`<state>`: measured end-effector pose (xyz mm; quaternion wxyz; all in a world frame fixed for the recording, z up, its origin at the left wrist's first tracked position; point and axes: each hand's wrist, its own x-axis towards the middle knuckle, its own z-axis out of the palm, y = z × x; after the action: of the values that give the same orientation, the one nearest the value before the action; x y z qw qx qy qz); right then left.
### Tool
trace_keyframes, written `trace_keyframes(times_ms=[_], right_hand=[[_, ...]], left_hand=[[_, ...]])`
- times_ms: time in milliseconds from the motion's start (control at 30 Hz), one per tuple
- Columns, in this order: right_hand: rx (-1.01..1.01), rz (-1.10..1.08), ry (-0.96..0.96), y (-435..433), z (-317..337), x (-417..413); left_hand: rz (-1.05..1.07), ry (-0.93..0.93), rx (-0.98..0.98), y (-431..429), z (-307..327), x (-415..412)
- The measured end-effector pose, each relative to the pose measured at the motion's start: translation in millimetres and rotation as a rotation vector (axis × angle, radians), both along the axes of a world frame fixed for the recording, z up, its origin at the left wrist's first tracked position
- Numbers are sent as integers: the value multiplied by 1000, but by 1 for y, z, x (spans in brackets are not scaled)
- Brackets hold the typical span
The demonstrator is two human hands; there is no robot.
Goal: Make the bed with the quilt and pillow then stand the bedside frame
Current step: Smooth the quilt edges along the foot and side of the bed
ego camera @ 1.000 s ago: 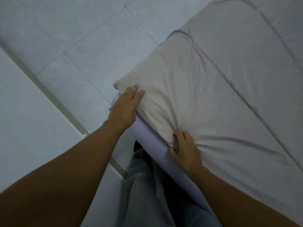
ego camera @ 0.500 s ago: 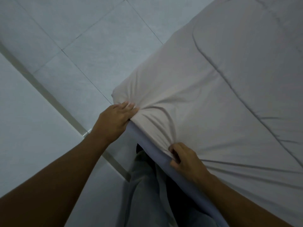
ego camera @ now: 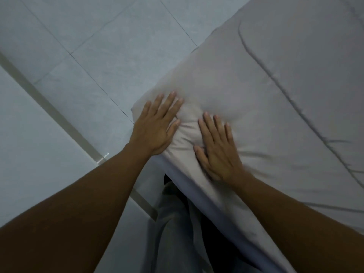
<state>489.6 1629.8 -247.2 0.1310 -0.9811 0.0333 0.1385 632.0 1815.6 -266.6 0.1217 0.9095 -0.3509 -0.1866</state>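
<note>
A pale beige quilt (ego camera: 275,99) with stitched seams covers the bed and fills the right of the head view. Its near corner lies at the bed's corner, over a lilac sheet edge (ego camera: 189,186). My left hand (ego camera: 155,123) lies flat on that corner, palm down, fingers spread. My right hand (ego camera: 218,148) presses flat on the quilt just to the right, fingers apart, beside a few small creases. Neither hand holds cloth. No pillow or bedside frame is in view.
Grey-white floor tiles (ego camera: 102,56) spread to the left of the bed. A pale wall with a skirting strip (ego camera: 51,109) runs diagonally at the left. My legs in grey trousers (ego camera: 173,233) stand against the bed's near edge.
Both hands have let go of the pinched quilt edge and now lie flat on top of the corner. The bunched folds between them have flattened.
</note>
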Motion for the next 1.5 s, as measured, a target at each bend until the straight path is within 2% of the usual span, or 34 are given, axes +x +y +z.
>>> trace_keyframes(times_ms=[133,267,400,500,567,633,700,767,833,900,967,1000,1100,1167,1267,1400,1500], right_hand=[[-59,-42,62,20,-11,-54],[-75,-16,110,15,-8,-115],[87,-45,73,-4,16,-139],[257,-148,-53,-13,29,-106],[212,-157,-57,-14,30,-73],[89,-124,51,-11,22,-53],[-15,-59,150,0,12,-59],[-32,11,229,15,12,-83],[36,119,278,26,19,-112],[222,168,278,24,30,-127],[434,61,195,10,38,-127],[463,-15,129,0,40,-125],[304,-147,54,-36,34,-120],[127,-135,139,-56,23,-122],[-58,-41,249,-60,11,-138],[-69,-28,281,-28,13,-158],[61,-46,353,-24,34,-155]], left_hand=[[-67,-7,30,10,-8,7],[-43,-9,69,5,-3,3],[11,-24,93,-6,13,-5],[-46,-42,51,-18,24,-18],[-95,-55,35,-17,20,-25],[-88,-89,57,-4,12,-28],[-81,-125,91,10,5,-29],[-59,-114,122,17,4,-32],[-2,-101,152,13,7,-37],[67,-95,185,0,15,-44],[131,-76,200,-19,25,-49],[134,-64,190,-28,30,-52],[-10,-43,109,-41,31,-66],[-109,-51,113,-36,25,-73],[-139,-68,152,-21,22,-75],[-121,-53,228,-12,30,-78],[-108,23,327,-11,46,-80]])
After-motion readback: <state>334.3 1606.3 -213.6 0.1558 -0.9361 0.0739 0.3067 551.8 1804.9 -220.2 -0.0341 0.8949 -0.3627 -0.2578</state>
